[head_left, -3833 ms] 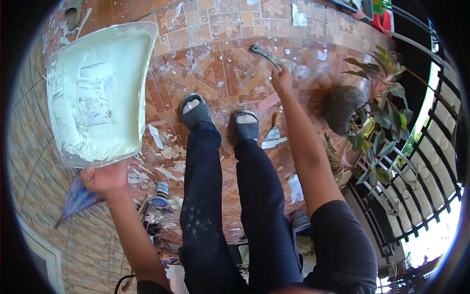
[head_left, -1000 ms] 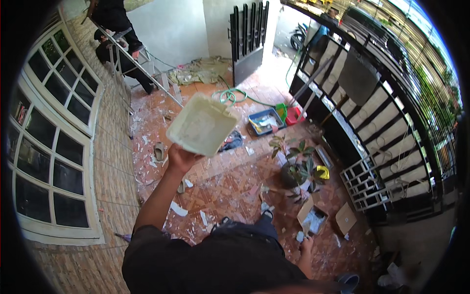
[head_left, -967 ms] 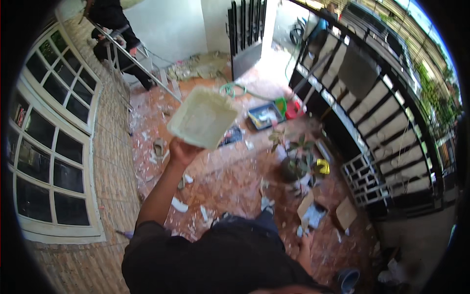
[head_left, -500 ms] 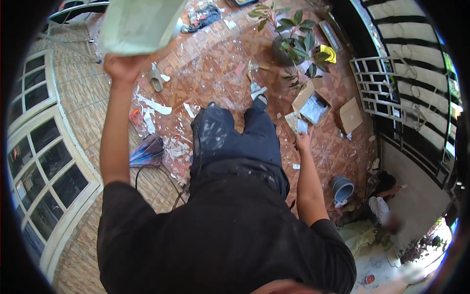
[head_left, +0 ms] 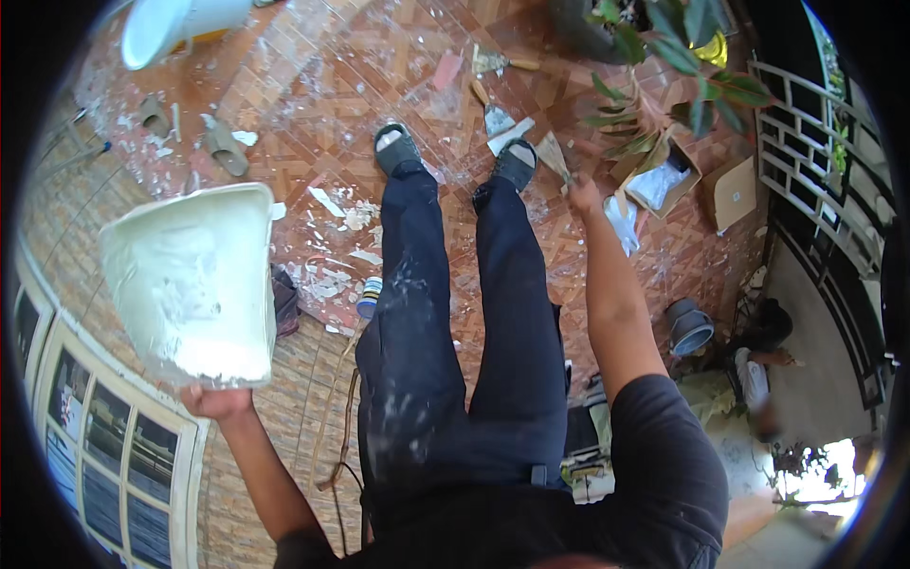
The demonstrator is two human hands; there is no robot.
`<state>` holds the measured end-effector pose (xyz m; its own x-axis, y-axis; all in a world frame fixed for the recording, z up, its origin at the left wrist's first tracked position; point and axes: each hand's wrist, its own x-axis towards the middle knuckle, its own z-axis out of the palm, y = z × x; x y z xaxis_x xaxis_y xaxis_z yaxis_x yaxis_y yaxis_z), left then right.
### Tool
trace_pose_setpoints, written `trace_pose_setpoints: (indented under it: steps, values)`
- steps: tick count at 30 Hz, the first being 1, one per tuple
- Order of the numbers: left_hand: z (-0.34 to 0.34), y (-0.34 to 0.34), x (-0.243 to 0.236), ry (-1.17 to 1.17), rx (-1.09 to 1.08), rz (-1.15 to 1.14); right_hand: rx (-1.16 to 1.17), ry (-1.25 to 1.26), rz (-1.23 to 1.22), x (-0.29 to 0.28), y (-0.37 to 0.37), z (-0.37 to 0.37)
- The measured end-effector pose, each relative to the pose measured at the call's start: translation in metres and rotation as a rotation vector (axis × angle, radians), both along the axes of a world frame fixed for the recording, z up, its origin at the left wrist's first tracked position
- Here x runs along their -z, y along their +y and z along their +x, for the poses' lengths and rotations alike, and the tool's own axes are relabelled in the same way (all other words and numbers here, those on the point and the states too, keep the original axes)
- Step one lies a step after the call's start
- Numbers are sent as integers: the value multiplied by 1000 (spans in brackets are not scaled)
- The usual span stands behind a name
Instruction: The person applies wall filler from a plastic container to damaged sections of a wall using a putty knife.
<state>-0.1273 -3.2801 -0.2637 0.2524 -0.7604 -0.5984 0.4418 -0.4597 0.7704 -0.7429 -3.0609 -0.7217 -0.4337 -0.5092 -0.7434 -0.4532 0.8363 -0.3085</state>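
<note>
My left hand point(head_left: 220, 401) is closed on the near edge of a pale plastic tub point(head_left: 262, 275), which is tilted so its inside shows. White paste point(head_left: 213, 353) lies thickest at the tub's near end and smears its walls. Out to the right, my right hand point(head_left: 585, 197) is closed round a putty knife point(head_left: 554, 156), its wide blade pointing forward; the fingers hide its handle. Ahead of my feet, a second putty knife point(head_left: 496, 119) with a wooden handle lies on the tiles, by a white strip. Another wooden-handled scraper point(head_left: 490, 62) rests farther off.
Paint flakes point(head_left: 327, 201) and scraps litter the tiled floor. A leafy potted plant point(head_left: 697, 90), an opened cardboard box point(head_left: 689, 182) and a grey bucket point(head_left: 689, 327) stand to the right. Another person point(head_left: 754, 379) is at the lower right. Slippers point(head_left: 226, 149) lie at the left.
My left hand has brought the tub down and nearer, turning its inside into view. My right hand has moved forward with the putty knife. My view has shifted, showing both feet and legs.
</note>
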Motion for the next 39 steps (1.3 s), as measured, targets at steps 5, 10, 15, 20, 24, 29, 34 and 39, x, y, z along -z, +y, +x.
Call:
trace_pose_setpoints:
  steps: [5,10,15,20,24,29,34,39]
  values:
    - [-8,11,58,17,-91,50,704,-457,56,39,-64,96]
    - [-11,10,110,-56,-149,41,779,-541,41,80,-84,80]
    - [-37,-10,121,189,-1,68,-148,303,-170,109,-148,80]
    - [-31,-5,122,166,64,171,-532,549,-298,131,-244,92]
    - [-31,-4,127,200,84,185,-842,524,-195,156,-274,88]
    - [-40,0,129,202,61,164,-682,328,-262,146,-255,76]
    - [-63,-6,104,34,-86,135,-157,-136,-327,68,-240,94]
    - [-79,12,51,127,-92,123,149,-334,-515,-38,-216,104]
